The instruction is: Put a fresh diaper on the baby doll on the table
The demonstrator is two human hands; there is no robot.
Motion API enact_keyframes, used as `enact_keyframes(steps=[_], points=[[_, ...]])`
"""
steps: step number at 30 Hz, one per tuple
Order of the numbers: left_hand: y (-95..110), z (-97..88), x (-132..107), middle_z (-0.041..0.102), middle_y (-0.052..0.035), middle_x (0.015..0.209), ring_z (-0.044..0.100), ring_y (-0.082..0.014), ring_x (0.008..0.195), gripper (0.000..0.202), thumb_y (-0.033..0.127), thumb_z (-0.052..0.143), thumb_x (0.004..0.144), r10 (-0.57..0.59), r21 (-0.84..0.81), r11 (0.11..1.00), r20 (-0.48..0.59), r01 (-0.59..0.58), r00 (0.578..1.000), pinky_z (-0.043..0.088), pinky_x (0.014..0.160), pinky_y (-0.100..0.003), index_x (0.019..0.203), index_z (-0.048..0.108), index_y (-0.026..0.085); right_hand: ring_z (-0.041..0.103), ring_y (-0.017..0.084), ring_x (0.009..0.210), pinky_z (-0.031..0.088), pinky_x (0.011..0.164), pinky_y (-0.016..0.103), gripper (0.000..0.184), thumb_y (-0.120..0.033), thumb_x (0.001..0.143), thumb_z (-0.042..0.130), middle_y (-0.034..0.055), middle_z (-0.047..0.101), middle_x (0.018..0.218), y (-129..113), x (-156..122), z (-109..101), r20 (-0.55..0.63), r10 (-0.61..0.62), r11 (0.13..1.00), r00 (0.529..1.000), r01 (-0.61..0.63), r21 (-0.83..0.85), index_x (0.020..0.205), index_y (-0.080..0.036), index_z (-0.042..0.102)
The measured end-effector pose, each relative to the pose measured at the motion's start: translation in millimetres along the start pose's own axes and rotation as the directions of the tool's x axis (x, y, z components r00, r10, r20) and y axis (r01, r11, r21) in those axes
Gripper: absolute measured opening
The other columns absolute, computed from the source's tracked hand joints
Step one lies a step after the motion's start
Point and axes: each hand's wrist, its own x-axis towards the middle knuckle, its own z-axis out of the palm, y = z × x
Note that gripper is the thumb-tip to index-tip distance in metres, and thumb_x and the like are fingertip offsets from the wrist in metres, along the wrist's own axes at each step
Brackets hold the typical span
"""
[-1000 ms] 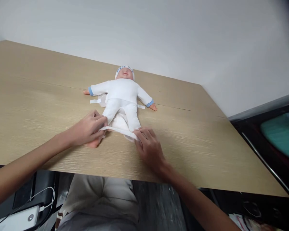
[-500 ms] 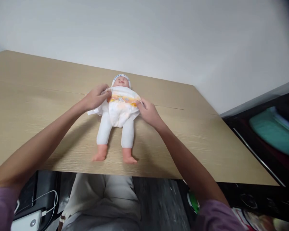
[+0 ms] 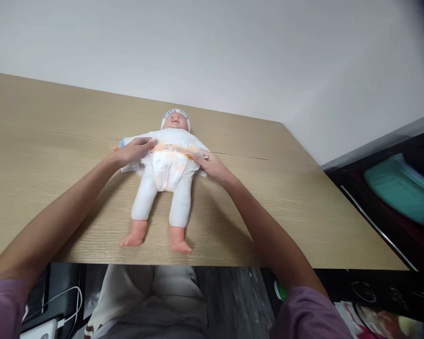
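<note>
A baby doll [image 3: 179, 203] in white clothes and a lettered headband lies face up, its bare feet towards me. Around its hips is a white diaper [image 3: 169, 169] with an orange patterned waistband. My left hand [image 3: 137, 149] pinches the waist edge of the diaper at the doll's left-hand side in view. On the opposite side, my right hand [image 3: 210, 165] has its fingers closed on the other front corner. The fingertips of both hands are partly hidden by the thin diaper material. White diaper flaps stick out beside the doll's hips.
The doll lies on a light wooden table [image 3: 268, 212] against a pale wall [image 3: 212, 56]. At the right stands a dark object with a teal panel [image 3: 403, 188]. Below the table's front edge are a white device with a cable [image 3: 44, 329] and my legs [image 3: 176, 292].
Both hands have come down with the diaper's front edge, from the doll's chest to its waist. More of the white top and one doll arm now show. The doll appears slightly nearer.
</note>
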Motion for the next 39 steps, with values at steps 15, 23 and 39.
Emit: enact_keyframes(steps=[15, 23, 39], points=[[87.4, 93.7, -8.0, 0.071, -0.0165, 0.15, 0.059, -0.0402, 0.142, 0.041, 0.054, 0.062, 0.11, 0.522, 0.63, 0.581, 0.198, -0.516, 0.83, 0.044, 0.121, -0.059, 0.122, 0.08, 0.019, 0.069, 0.026, 0.083, 0.053, 0.084, 0.04, 0.036, -0.061, 0.101, 0.074, 0.0051, 0.074, 0.088, 32.1, -65.4, -20.0, -0.199, -0.041, 0.847, 0.979, -0.072, -0.526, 0.099, -0.025, 0.07], [75.2, 97.5, -5.6, 0.069, -0.0134, 0.159, 0.054, -0.0421, 0.151, 0.059, 0.064, 0.084, 0.091, 0.466, 0.696, 0.58, 0.142, -0.423, 0.873, 0.039, 0.129, -0.059, 0.13, 0.081, 0.02, 0.069, 0.024, 0.082, 0.048, 0.08, 0.036, 0.04, -0.061, 0.092, 0.084, -0.0008, 0.07, 0.08, 27.4, -63.0, -14.4, -0.228, 0.153, 0.842, 0.961, -0.248, -0.479, 0.095, -0.026, 0.065], [68.4, 99.8, -4.7, 0.07, -0.0124, 0.158, 0.056, -0.0424, 0.148, 0.06, 0.055, 0.088, 0.081, 0.472, 0.699, 0.588, 0.112, -0.407, 0.874, 0.043, 0.126, -0.06, 0.132, 0.08, 0.022, 0.04, 0.017, 0.062, 0.039, 0.063, 0.032, 0.07, -0.095, 0.092, 0.055, -0.0048, 0.041, 0.063, 19.3, -51.7, -29.4, 0.01, 0.096, 0.994, 0.995, -0.095, -0.055, 0.069, -0.029, 0.046]])
